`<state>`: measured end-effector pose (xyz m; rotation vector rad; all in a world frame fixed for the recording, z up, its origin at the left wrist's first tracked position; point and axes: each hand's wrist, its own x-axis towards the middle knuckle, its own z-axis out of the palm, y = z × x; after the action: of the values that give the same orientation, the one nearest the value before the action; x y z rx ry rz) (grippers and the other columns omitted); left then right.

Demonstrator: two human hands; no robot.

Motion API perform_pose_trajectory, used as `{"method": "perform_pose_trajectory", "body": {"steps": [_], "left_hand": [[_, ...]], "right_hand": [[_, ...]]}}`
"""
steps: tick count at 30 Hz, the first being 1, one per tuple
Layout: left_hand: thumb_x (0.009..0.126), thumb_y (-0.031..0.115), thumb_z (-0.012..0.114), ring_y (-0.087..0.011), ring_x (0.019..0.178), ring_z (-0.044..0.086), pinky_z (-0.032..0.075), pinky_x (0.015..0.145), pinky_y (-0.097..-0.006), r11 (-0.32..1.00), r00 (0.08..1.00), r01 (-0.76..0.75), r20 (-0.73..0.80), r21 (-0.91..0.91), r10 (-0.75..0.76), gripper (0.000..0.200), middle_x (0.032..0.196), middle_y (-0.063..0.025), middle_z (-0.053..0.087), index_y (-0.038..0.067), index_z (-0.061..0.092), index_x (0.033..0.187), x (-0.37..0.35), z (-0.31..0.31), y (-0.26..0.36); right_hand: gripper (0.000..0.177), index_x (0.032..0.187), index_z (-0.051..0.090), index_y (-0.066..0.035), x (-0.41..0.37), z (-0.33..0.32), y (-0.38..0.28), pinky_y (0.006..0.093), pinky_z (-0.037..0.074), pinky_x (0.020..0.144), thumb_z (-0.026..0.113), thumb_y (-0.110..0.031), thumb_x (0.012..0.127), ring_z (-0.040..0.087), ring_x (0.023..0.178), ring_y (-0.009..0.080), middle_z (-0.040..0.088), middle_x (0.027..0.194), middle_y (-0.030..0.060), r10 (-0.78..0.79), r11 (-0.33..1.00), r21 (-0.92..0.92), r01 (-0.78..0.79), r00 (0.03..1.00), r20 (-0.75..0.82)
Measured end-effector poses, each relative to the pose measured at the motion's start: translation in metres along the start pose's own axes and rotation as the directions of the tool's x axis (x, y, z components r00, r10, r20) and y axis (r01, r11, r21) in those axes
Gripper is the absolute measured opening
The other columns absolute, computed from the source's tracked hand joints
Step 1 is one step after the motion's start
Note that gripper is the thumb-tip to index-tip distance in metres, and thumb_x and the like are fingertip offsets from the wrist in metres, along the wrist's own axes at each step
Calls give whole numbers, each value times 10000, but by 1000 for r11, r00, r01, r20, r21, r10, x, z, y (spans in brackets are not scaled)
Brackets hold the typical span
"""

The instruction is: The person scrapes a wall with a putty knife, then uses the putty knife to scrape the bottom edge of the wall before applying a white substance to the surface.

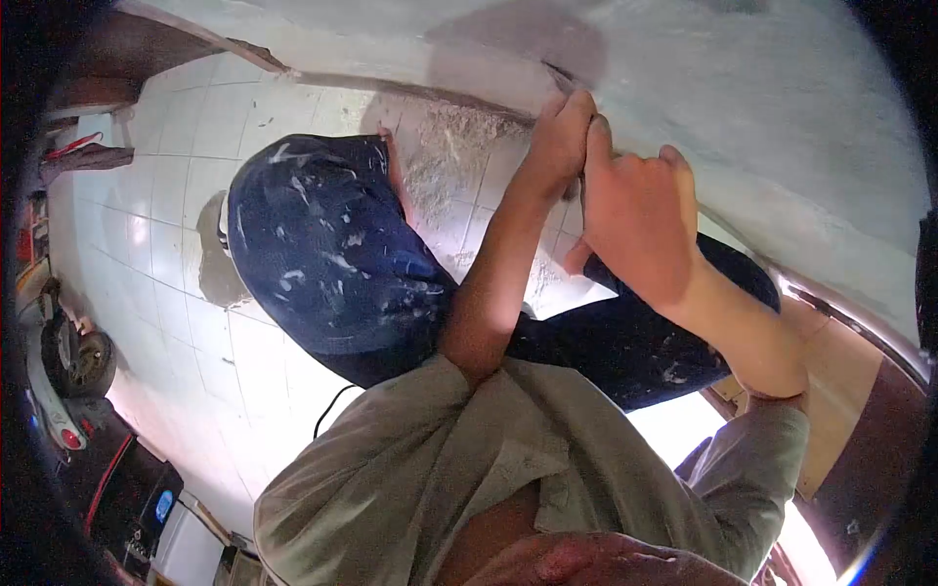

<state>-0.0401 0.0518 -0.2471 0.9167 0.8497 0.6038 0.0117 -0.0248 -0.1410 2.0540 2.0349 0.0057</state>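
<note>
Left hand (559, 146): clamping, apparently, on a thin tool (559, 73).
Right hand (640, 220): crowding against the left, partly curling; whether it is gripping, I cannot tell.
Tool: showing only its dark tip, seemingly meeting the wall (772, 107).
Slip: working 1 slim edge with 2 hands may be inviting a skid, scraping knuckles.
Grit (445, 151): lying by the wall's foot, possibly undermining footing on the tiles (200, 127).

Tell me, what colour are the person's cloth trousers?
The cloth trousers are dark blue with whitish smears and spots, showing best in the head view.
</note>
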Motion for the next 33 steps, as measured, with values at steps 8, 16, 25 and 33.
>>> {"method": "perform_pose_trajectory", "body": {"steps": [8,16,25,33], "left_hand": [[941,226,548,-287,765,562,461,707,-452,969,979,-187,-49,161,197,234,844,-192,603,2,540,875,18,-5,-22],[956,218,500,-245,784,551,474,719,-417,935,960,-221,-107,278,258,235,836,-127,586,-3,548,891,15,-7,-13],[948,214,442,-297,777,581,484,710,-465,938,958,-268,-41,219,284,292,798,-165,580,-40,542,844,11,-3,-11],[882,224,618,-337,859,626,496,762,-457,896,935,-341,8,283,354,221,896,-196,622,11,587,931,5,-13,-14]], "right_hand": [[453,1225,543,63,9,-8,7,438,511,768,617,-139,827,698,627,337,684,662,166,-30,998,48,28,998,48],[318,1103,569,-4,12,-2,9,446,510,685,625,-149,825,686,598,346,667,628,154,-67,997,34,67,998,4],[415,1180,538,23,2,-3,6,469,510,714,632,-172,826,701,640,333,685,670,153,-31,999,10,31,999,-15],[471,1218,548,28,1,1,5,419,509,721,643,-197,816,706,632,303,692,668,135,-58,998,-38,54,991,-117]]}}
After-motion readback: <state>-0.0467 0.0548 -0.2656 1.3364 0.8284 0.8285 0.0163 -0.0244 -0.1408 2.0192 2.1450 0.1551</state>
